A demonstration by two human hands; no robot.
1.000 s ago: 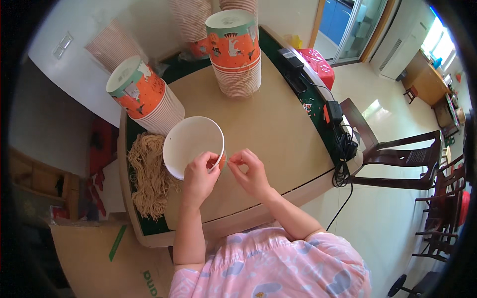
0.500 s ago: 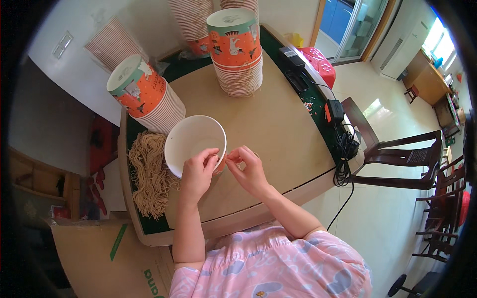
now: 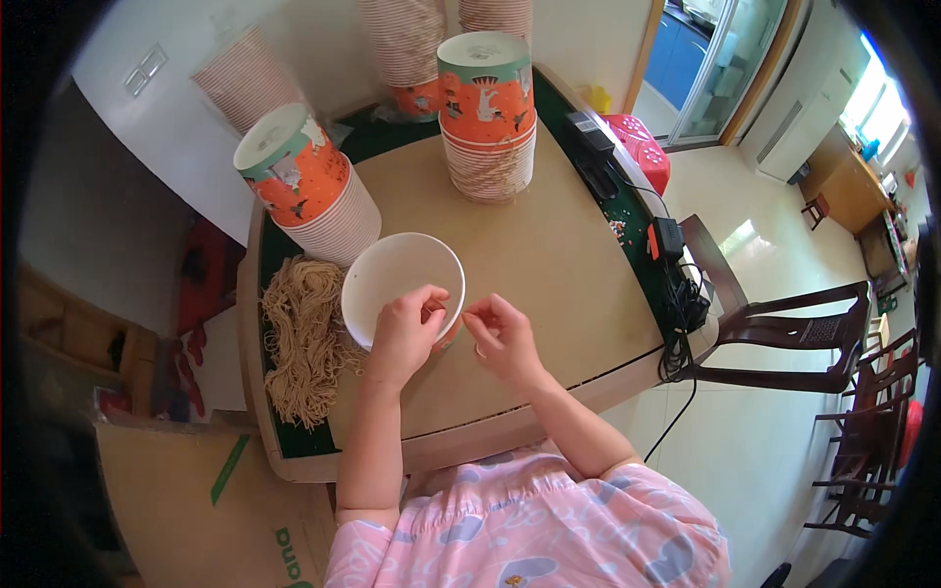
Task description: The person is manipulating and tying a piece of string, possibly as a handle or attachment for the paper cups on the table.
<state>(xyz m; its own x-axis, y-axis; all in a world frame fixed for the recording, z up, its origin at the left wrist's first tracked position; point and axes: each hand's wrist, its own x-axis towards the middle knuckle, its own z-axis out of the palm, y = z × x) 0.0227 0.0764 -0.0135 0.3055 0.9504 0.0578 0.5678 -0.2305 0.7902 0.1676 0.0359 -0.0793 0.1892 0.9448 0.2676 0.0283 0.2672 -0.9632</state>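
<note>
A white-lined paper tub (image 3: 368, 279), its mouth up and tilted toward me, stands on the table close to the near left side. My left hand (image 3: 404, 333) reaches over its near rim, fingers curled and closed at the inside of the right wall. Just outside that wall is my right hand (image 3: 505, 343), its thumb and forefinger pinched together close to the tub's orange outer side. Whatever is between the fingertips of either hand is too small to make out. A loose bundle of beige cord (image 3: 304, 343) lies left of the tub.
Upside-down stacks of orange and green tubs stand at the back left (image 3: 309, 186) and back middle (image 3: 485, 118), with more stacks against the wall. Black adapters and cables (image 3: 671, 255) lie along the table's right edge. A dark chair (image 3: 794, 328) stands to the right, a cardboard box (image 3: 196, 500) below left.
The whole view has shifted, so the table and tubs appear slightly further right and lower. Both hands keep about the same place at the tub's right wall, with small finger movements.
</note>
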